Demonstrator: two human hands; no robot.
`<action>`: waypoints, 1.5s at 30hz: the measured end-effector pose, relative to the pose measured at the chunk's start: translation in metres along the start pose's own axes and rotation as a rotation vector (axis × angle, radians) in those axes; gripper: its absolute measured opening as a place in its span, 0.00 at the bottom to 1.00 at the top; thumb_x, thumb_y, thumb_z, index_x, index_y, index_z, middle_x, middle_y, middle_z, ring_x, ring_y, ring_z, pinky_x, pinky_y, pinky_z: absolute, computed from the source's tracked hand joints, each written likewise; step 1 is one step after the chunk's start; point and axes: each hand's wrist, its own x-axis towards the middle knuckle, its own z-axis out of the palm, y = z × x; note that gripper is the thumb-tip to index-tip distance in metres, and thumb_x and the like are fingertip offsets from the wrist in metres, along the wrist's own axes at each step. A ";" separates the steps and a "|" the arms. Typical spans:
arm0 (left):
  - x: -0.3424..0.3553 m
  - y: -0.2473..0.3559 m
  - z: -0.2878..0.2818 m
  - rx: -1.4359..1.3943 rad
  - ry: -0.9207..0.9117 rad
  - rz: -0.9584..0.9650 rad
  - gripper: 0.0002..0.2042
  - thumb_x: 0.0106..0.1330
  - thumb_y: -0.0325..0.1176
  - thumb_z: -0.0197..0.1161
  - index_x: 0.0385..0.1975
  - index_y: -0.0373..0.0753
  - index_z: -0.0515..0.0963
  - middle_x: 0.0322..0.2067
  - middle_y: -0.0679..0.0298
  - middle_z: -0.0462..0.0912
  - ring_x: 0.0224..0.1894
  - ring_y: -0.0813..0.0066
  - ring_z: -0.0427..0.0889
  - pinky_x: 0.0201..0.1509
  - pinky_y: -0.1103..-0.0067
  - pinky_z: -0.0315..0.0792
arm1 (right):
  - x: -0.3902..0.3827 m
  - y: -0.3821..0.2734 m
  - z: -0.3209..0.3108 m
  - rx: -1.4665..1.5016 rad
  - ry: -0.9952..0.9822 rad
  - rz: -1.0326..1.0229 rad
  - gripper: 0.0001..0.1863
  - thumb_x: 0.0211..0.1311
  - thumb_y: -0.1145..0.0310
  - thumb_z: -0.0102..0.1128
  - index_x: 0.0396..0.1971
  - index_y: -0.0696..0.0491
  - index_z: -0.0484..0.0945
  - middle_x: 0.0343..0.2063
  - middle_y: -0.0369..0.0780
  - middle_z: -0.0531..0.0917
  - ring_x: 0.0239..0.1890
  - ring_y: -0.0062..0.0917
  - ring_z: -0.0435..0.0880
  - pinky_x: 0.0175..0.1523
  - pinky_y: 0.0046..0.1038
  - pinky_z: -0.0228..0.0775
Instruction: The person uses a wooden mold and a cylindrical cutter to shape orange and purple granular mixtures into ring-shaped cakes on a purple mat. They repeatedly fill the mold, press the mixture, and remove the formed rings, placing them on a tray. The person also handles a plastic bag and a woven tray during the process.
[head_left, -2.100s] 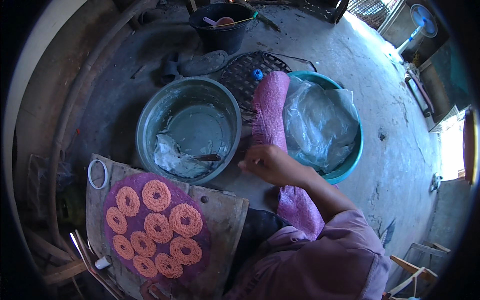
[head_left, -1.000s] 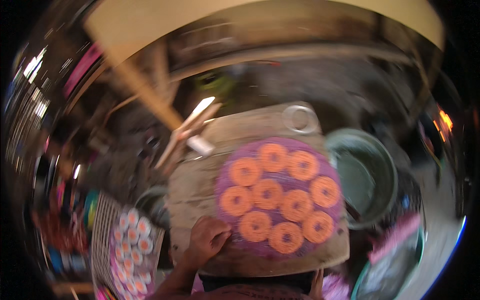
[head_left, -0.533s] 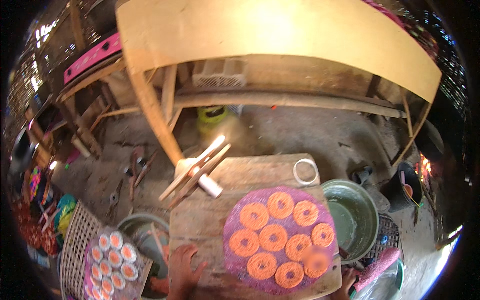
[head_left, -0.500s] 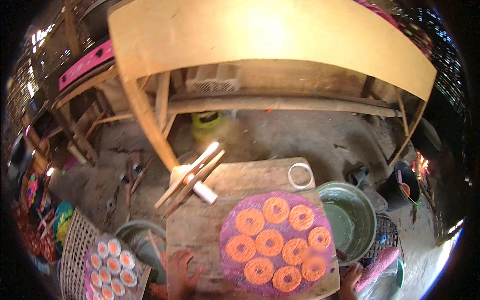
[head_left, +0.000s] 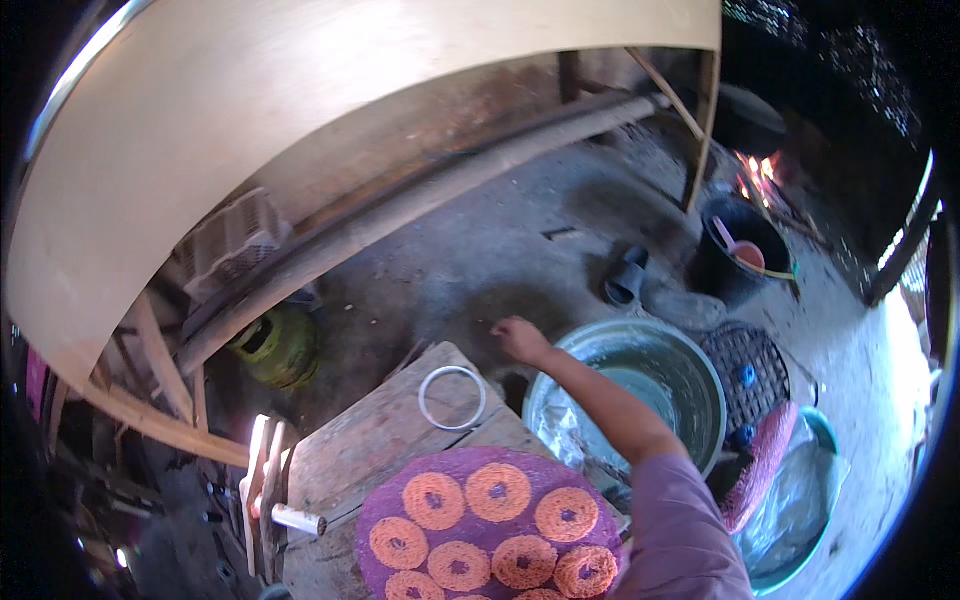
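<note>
My right hand (head_left: 522, 340) reaches out past the far right edge of the wooden table (head_left: 345, 425), above the floor. Its fingers look drawn together, and nothing shows between them. A white ring (head_left: 452, 398) lies on the table to the lower left of this hand, apart from it. Nearer to me, a round purple mat (head_left: 462, 472) bears several orange rings (head_left: 498, 491) of fine coiled strands. The sleeved right arm crosses over the mat's right side and the rim of a large green basin (head_left: 640, 330). My left hand is out of the picture.
Sticks and a white tube (head_left: 299, 519) lie at the table's left edge. Right of the basin are a black basket (head_left: 745, 375), a rolled pink mat (head_left: 765, 465) and a teal tub (head_left: 800, 540). A black bucket (head_left: 735, 250) stands near a fire (head_left: 760, 175). Overhead is a pale tabletop (head_left: 330, 70).
My view has swung to the right. My right hand has moved from beside the mat out past the table's far edge. The left hand, earlier on the table, has left the picture.
</note>
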 end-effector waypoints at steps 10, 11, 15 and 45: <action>-0.008 0.011 0.018 0.095 0.066 0.043 0.24 0.68 0.41 0.56 0.61 0.34 0.67 0.58 0.46 0.70 0.61 0.46 0.67 0.64 0.56 0.61 | -0.023 0.048 0.083 -0.517 -0.309 0.085 0.12 0.56 0.67 0.58 0.38 0.53 0.85 0.43 0.44 0.85 0.48 0.37 0.84 0.51 0.39 0.75; -0.009 0.010 0.020 0.097 0.060 0.048 0.24 0.68 0.41 0.56 0.61 0.35 0.66 0.58 0.47 0.70 0.61 0.46 0.67 0.64 0.56 0.61 | -0.022 0.046 0.080 -0.453 -0.302 0.111 0.12 0.57 0.67 0.58 0.38 0.53 0.85 0.42 0.44 0.85 0.47 0.36 0.84 0.51 0.38 0.75; -0.009 0.011 0.018 0.116 0.024 0.049 0.25 0.68 0.41 0.56 0.61 0.35 0.66 0.58 0.47 0.70 0.61 0.46 0.68 0.64 0.56 0.62 | -0.016 0.035 0.069 -0.400 -0.379 0.056 0.12 0.58 0.67 0.57 0.38 0.52 0.86 0.41 0.42 0.86 0.46 0.36 0.85 0.49 0.40 0.75; 0.024 0.036 -0.008 -0.021 -0.075 0.058 0.28 0.68 0.45 0.56 0.65 0.42 0.60 0.60 0.50 0.70 0.58 0.48 0.71 0.63 0.54 0.65 | 0.050 -0.018 0.155 -0.571 -0.298 -0.483 0.28 0.67 0.57 0.44 0.67 0.44 0.62 0.70 0.41 0.58 0.72 0.34 0.53 0.74 0.47 0.40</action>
